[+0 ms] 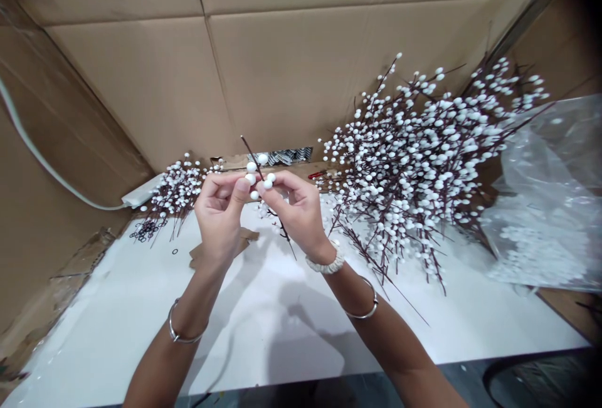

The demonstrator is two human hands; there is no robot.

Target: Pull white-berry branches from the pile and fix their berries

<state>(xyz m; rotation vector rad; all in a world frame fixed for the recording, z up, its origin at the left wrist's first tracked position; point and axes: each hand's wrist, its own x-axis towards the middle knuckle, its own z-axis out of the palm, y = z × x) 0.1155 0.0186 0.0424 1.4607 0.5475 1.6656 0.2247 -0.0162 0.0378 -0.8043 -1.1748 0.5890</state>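
Up close, the left hand (219, 217) and right hand (294, 207) both pinch a thin berry stem (251, 154) at frame centre, fingertips held steadily among its white berries, above the white table (301, 333), with heaped berry branches (404, 170) beyond at right.

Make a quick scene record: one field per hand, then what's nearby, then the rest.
left hand: pinches a dark berry stem at its white berries
right hand: pinches the same berry stem beside the left hand
nearby: large pile of white-berry branches; smaller bunch of white-berry branches; small black rings
rest: clear plastic bag; white tabletop; cardboard wall
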